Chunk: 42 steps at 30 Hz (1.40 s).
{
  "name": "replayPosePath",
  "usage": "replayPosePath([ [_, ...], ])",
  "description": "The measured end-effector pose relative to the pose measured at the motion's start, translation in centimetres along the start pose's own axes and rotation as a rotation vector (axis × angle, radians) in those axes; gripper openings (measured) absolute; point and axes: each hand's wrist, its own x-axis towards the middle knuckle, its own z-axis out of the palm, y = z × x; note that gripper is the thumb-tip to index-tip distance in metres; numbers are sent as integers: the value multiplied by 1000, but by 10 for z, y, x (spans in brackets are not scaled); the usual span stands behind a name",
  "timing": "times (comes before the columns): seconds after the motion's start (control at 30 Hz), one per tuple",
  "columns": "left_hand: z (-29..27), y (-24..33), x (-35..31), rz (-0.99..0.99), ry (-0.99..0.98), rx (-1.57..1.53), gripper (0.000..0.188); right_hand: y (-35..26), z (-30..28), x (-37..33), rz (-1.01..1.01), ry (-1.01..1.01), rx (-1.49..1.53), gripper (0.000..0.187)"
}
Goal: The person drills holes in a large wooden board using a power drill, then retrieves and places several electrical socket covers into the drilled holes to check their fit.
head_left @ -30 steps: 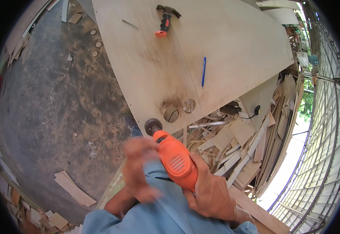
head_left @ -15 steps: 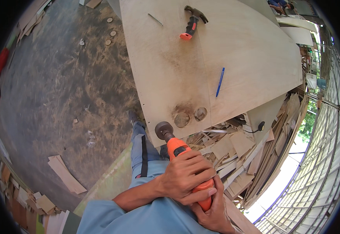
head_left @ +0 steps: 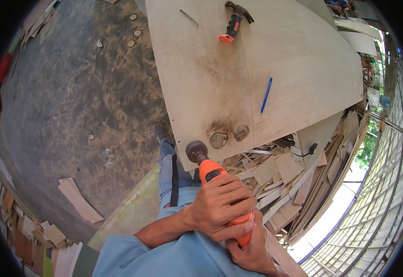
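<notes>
An orange power drill [head_left: 210,170] is gripped in both of my hands. My left hand [head_left: 223,207] wraps over its body, and my right hand [head_left: 252,247] closes round its rear end, partly behind the left. On the drill's nose, a dark round hole saw [head_left: 196,151] is over the near corner of a pale wooden panel [head_left: 298,60]; contact is hard to tell. Two round holes [head_left: 218,140] are cut beside it, with dark sawdust around them. Farther up the panel lie a blue pen [head_left: 266,95], a claw hammer [head_left: 232,27] with a black and red handle, and a thin metal rod [head_left: 189,17].
Wood offcuts [head_left: 275,173] are heaped below the panel's right edge. Wooden discs [head_left: 137,33] and two narrow boards [head_left: 79,199] lie on the dusty floor at left. Another person [head_left: 339,6] is at the far right, near a metal-framed wall [head_left: 372,198].
The view has shifted slightly, so the panel and its tools appear a little farther right. Both hands keep their hold on the drill, and the hole saw stays near the panel's corner.
</notes>
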Motion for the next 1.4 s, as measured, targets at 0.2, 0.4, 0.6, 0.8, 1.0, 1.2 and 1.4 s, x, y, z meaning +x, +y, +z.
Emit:
replayPosePath([
  [0.2,2,1,-6,15,-6,31,36,-2,8,-1,76,63,103,67],
  [0.4,2,3,-4,20,-1,20,33,-3,9,0,77,65,114,67],
  [0.6,3,2,-3,19,-6,12,33,2,9,-2,101,45,87,73],
  [0.8,2,1,-5,33,-9,24,34,0,9,-2,125,28,94,78],
  [1.0,1,0,-8,38,-1,23,35,-1,9,-1,109,17,78,81],
  [1.2,-1,0,-10,38,-16,33,36,7,14,-1,34,46,96,80],
  [1.4,-1,-1,-10,40,-16,32,36,7,13,-1,39,26,95,82],
])
